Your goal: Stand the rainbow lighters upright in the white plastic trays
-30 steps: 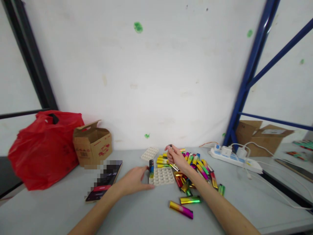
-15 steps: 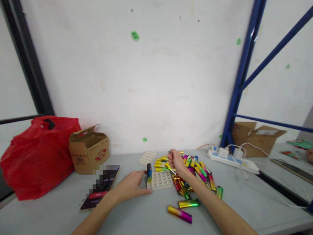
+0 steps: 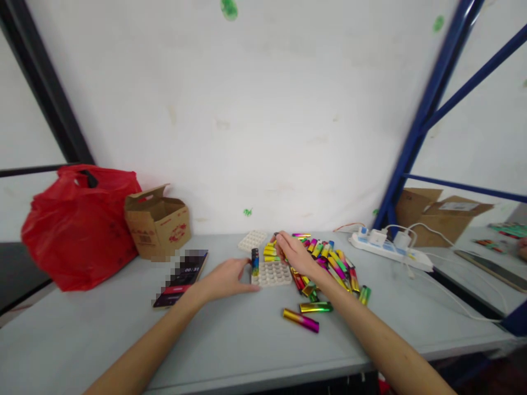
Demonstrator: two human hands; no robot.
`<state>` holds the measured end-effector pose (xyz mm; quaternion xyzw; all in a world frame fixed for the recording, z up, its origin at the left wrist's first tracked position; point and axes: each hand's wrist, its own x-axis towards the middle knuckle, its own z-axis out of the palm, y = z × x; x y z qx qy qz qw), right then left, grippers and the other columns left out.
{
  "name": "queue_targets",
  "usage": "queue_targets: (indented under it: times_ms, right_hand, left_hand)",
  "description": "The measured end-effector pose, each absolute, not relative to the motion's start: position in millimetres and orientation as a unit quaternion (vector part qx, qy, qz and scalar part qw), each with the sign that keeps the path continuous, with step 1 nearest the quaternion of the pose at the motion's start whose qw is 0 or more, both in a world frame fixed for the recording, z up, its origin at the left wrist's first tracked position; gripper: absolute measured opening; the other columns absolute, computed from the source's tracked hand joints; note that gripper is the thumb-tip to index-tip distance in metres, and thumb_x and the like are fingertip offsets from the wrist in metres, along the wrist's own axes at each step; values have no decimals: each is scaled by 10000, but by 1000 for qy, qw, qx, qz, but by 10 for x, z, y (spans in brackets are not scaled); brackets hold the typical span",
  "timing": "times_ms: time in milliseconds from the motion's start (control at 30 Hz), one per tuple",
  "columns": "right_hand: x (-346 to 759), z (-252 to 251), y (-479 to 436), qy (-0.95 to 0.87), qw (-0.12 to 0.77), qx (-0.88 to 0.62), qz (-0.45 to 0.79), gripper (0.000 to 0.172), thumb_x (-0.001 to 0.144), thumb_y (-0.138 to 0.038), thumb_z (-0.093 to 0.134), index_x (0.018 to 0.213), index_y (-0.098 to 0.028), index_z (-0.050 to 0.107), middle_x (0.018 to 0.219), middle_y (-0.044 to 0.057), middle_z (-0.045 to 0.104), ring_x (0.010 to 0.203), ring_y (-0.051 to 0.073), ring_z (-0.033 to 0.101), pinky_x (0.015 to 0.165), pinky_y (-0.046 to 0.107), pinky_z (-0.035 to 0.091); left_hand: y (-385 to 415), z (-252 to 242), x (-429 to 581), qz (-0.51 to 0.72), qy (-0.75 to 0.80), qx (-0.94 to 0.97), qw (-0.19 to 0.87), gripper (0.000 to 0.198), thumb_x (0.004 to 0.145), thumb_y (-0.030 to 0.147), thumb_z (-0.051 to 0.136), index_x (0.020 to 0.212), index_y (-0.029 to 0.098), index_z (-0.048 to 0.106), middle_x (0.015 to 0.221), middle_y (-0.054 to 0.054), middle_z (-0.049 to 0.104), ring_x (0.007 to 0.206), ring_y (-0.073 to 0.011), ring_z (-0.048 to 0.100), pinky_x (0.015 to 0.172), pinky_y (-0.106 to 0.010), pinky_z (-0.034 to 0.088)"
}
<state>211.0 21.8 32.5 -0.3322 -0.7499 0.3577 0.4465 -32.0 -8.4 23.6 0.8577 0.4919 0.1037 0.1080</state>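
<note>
Mostly blurred for me, left hand (image 3: 225, 278) lying loose beside white dimpled plastic tray (image 3: 272, 273), right hand (image 3: 294, 255) over heap of shiny multicoloured lighters (image 3: 329, 264), grip I cannot tell, fingertips hidden

A white tray (image 3: 272, 273) with rows of round sockets lies flat on the table, its left edge against the fingertips of the left hand (image 3: 228, 279) and just beneath the right hand (image 3: 293, 255). One dark, rainbow-tinted lighter (image 3: 254, 261) stands upright in the tray's near-left corner socket. A heap of metallic lighters (image 3: 329, 266) in gold, pink and green lies jumbled under and right of the right hand.
</note>
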Motion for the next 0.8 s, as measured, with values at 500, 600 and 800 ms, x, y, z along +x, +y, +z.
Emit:
queue_targets:
  times_ms: [500, 600, 800]
  right_hand:
    - [1999, 212, 68, -853, 336, -347, 199, 397, 914, -553, 658, 780, -179, 651, 689, 10, 725, 607, 132, 641, 601, 236, 420]
    - [1978, 142, 115, -868, 319, -357, 135, 391, 924, -539, 654, 782, -175, 650, 704, 27, 725, 621, 138, 637, 592, 242, 392]
    - [1873, 189, 59, -893, 281, -341, 86, 394, 943, -565, 606, 880, -182, 678, 725, 42, 714, 643, 154, 618, 599, 258, 357]
  left_hand:
    - [-20, 177, -326, 106, 466, 872, 104, 680, 765, 771, 609, 1101, 180, 618, 821, -40, 665, 706, -221, 620, 602, -286, 375]
    - [-19, 174, -330, 103, 465, 874, 102, 674, 769, 763, 615, 1104, 178, 618, 819, -39, 663, 708, -218, 617, 606, -281, 375]
    - [-22, 163, -341, 114, 459, 874, 111, 655, 763, 750, 627, 1093, 185, 634, 827, -34, 676, 710, -209, 621, 610, -273, 366]
